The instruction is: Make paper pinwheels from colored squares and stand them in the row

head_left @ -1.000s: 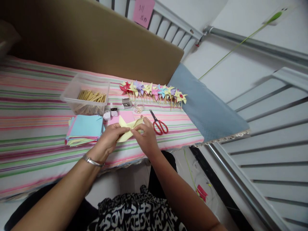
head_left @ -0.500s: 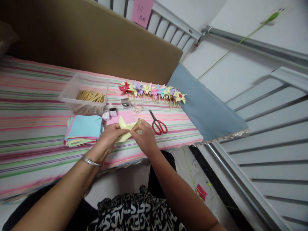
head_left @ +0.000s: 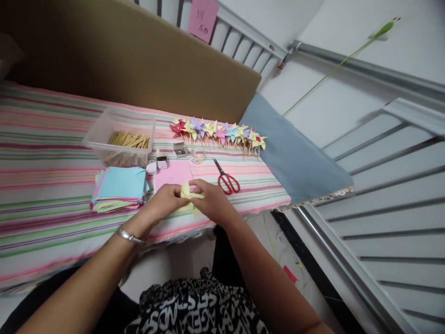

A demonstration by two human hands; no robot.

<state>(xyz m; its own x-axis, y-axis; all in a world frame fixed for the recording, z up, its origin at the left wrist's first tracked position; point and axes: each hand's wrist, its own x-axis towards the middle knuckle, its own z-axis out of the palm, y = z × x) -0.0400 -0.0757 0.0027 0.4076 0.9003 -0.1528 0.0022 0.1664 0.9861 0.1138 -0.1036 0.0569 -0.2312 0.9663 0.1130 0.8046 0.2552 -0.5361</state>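
While both hands meet over the near edge of the striped cloth (head_left: 62, 185), the yellow paper (head_left: 187, 191) lies directly between them. The left hand (head_left: 166, 200) pinches it from the left, thumb and fingers closed on it; the right hand (head_left: 212, 200) grips it from the right in the same manner. Neither hand is nearer, since both touch the paper. One folded point stands up beside the left fingertips, a band runs crosswise toward the right thumb, and a further part hangs below; the fingers cover the rest, so the full long axis cannot be told. Just beyond the hands lies the pink sheet (head_left: 174, 172), flat and partly hidden. To the right, nearer the right hand, rest the scissors (head_left: 221, 172), blades pointing away from the person, red handles toward. To the left, nearer the left hand, sits the paper stack (head_left: 124, 183), with the clear tub (head_left: 99, 143) of sticks (head_left: 129, 139) behind it. Pinwheels (head_left: 220, 132) form a row farther back.
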